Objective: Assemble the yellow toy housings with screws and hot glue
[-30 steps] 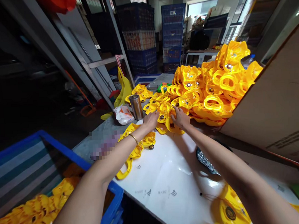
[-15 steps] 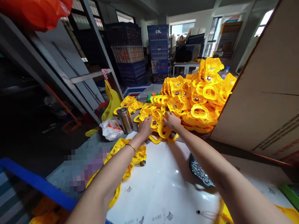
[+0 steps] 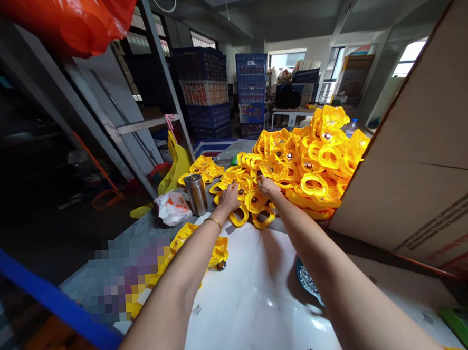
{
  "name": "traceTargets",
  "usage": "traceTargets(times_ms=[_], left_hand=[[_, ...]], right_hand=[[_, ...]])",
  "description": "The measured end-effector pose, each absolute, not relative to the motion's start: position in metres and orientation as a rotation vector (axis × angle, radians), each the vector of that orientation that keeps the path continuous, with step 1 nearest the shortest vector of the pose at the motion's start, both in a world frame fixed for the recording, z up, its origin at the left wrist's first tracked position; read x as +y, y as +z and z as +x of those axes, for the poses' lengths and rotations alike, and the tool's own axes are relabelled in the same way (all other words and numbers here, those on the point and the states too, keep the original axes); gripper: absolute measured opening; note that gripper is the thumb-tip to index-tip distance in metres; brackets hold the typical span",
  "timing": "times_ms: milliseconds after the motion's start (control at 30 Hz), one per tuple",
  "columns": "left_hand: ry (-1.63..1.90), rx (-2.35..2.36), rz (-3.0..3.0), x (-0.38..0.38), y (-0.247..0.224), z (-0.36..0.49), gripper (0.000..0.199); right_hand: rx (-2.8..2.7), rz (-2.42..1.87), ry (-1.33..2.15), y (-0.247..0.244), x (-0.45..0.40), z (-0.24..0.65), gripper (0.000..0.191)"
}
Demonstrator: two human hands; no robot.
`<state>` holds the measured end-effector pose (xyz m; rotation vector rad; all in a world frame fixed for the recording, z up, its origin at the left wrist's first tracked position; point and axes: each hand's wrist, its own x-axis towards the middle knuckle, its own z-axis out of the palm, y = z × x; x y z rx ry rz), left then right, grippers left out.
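Both arms reach out to the near edge of a heap of yellow plastic parts [image 3: 314, 185], which have oval loop handles and small dark round pieces. My left hand [image 3: 229, 197], below a gold bangle [image 3: 213, 222], is closed on a yellow plastic part [image 3: 245, 182] at the heap's left front. Close by on the right, my right hand [image 3: 268, 187] grips another yellow part [image 3: 256, 201] with bent fingers. The fingertips of both hands are partly hidden among the parts. Loop handles hang toward me over the white sheet [image 3: 241, 290].
A steel tumbler [image 3: 196, 194] and a white plastic bag [image 3: 173, 208] stand left of the heap. More yellow parts [image 3: 218, 252] lie under my left arm. A teal bowl of screws [image 3: 307, 281] sits beside my right forearm. A large cardboard box [image 3: 419, 169] walls the right side.
The view has tilted up slightly, so the scene sits lower. The loop handles between my hands have shifted, and one now hangs more plainly below my right hand. Both hands stay at the heap.
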<state>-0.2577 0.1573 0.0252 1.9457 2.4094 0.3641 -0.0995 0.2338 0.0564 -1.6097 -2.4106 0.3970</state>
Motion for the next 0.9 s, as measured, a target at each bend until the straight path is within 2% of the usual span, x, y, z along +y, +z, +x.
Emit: traceTargets(times_ms=[433,633,900], left_hand=[[0.296,2.399,1.898,0.184,0.032,-0.257,0.075],[0.325,2.353,1.893,0.168,0.033,-0.247,0.081],[0.427,2.411,1.866,0.141,0.029,-0.233,0.078]], right_hand=[[-2.282,-1.518,0.548,0.054,0.263,-0.099,0.039],[-2.336,-1.508,0.544,0.059,0.251,-0.093,0.039],[-2.426,-1.478,0.441,0.059,0.223,-0.091,0.037]])
